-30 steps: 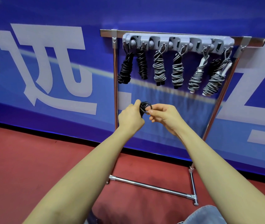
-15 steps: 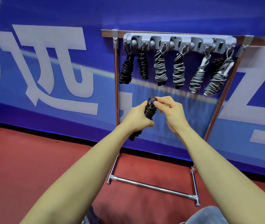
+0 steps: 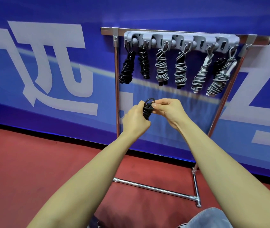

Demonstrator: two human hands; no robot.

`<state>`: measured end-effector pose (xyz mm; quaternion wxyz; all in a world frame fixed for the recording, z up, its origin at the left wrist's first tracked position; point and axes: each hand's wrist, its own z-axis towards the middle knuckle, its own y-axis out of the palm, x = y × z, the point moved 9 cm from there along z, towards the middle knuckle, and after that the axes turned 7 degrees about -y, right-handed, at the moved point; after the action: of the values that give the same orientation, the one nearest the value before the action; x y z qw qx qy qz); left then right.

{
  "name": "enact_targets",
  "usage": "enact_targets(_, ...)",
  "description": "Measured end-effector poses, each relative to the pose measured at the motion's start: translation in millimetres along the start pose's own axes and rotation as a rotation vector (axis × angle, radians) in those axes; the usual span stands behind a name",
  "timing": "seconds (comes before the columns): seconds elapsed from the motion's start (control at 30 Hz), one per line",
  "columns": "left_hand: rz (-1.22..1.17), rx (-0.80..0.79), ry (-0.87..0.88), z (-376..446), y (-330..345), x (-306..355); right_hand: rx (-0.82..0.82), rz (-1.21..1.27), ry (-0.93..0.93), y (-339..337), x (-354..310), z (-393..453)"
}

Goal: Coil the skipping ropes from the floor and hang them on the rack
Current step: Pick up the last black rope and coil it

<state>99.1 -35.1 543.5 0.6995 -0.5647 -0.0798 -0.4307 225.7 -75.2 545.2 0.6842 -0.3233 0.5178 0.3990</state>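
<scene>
A coiled black skipping rope (image 3: 148, 110) sits between both hands, below the rack, with a small loop sticking up at its top. My left hand (image 3: 135, 120) grips the bundle's body. My right hand (image 3: 168, 110) pinches the rope just under the loop. The grey hook strip (image 3: 180, 41) on the metal rack (image 3: 116, 83) carries several coiled ropes: black ones (image 3: 127, 68) at the left, grey ones (image 3: 162, 68) in the middle and right. The lower part of the held bundle is hidden behind my left hand.
The rack's chrome foot bar (image 3: 155, 189) lies on the red floor (image 3: 23, 162). A blue banner wall (image 3: 48, 71) with large white characters stands right behind the rack. A denim-clad knee (image 3: 210, 218) shows at the bottom edge.
The bundle turned upright in my hands and its top loop now points up. Both hands stayed below the rack, shifting only slightly.
</scene>
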Motion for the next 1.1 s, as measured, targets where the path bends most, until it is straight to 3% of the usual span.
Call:
enact_targets(0.17,0.123,0.009,0.013,-2.1,2.0,0.6,0.035,-0.055,0.084,-1.4,4.8,-3.4)
enact_targets(0.43,0.192,-0.114,0.162,3.7,4.3,8.3,0.061,-0.138,0.035,-6.7,0.4,-8.3)
enact_targets(0.6,0.05,-0.153,0.095,1.9,10.4,2.0,0.065,-0.305,0.008,-6.9,-3.0,-5.5)
enact_targets(0.73,-0.221,-0.209,-0.012,-1.9,19.9,-7.3,0.068,-0.47,-0.036,-6.8,-6.7,-6.6)
enact_targets(1.1,-0.515,-0.363,-0.076,-2.9,23.6,-6.3,0.071,-0.377,-0.107,-9.9,-11.6,-10.9)
